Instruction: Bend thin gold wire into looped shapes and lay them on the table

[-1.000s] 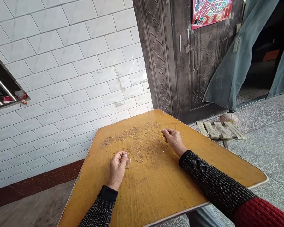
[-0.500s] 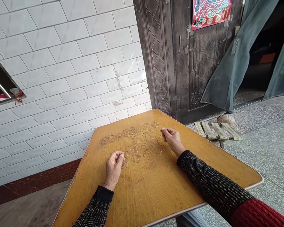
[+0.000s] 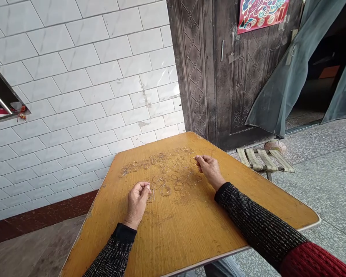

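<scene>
Thin wire bent into small loops and flower-like rings (image 3: 165,188) lies on the wooden table (image 3: 173,238), in several rows. My left hand (image 3: 137,200) is closed at the near left of the rows, thumb and index finger pinched on a piece of wire (image 3: 152,195). At the right end of the loops, my right hand (image 3: 209,167) is also closed in a pinch, with fine wire at its fingertips. How far each piece of wire runs between the hands is too fine to make out.
A white tiled wall (image 3: 103,77) stands behind the table's left side, a dark carved door (image 3: 202,77) beyond its far end. To the right are a folding stool (image 3: 262,159), a ball (image 3: 275,146) and a grey curtain (image 3: 282,88).
Both hands keep their pinch and have barely moved; my left hand shifts slightly left and up in the picture. The view tilts a little.
</scene>
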Motion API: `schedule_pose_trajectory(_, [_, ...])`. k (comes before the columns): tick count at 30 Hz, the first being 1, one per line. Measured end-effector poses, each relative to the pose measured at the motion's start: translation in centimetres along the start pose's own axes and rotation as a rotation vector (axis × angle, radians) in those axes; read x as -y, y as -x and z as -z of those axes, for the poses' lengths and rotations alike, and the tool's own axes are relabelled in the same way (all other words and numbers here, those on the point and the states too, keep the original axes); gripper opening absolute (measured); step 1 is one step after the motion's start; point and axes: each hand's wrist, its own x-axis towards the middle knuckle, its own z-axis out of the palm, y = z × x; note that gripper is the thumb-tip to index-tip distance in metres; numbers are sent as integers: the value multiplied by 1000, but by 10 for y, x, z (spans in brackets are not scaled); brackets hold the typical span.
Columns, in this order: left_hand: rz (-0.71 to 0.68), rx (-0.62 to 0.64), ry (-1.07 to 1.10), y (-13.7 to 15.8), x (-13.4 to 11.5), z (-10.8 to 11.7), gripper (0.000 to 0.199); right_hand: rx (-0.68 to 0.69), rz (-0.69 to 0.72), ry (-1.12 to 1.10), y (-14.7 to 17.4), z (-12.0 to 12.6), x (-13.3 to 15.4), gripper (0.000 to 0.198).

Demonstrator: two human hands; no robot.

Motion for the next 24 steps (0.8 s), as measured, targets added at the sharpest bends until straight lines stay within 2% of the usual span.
schedule_pose_trajectory(24, [-10, 28, -35, 1, 0, 1, 23, 19, 23, 26, -1, 0, -3, 30])
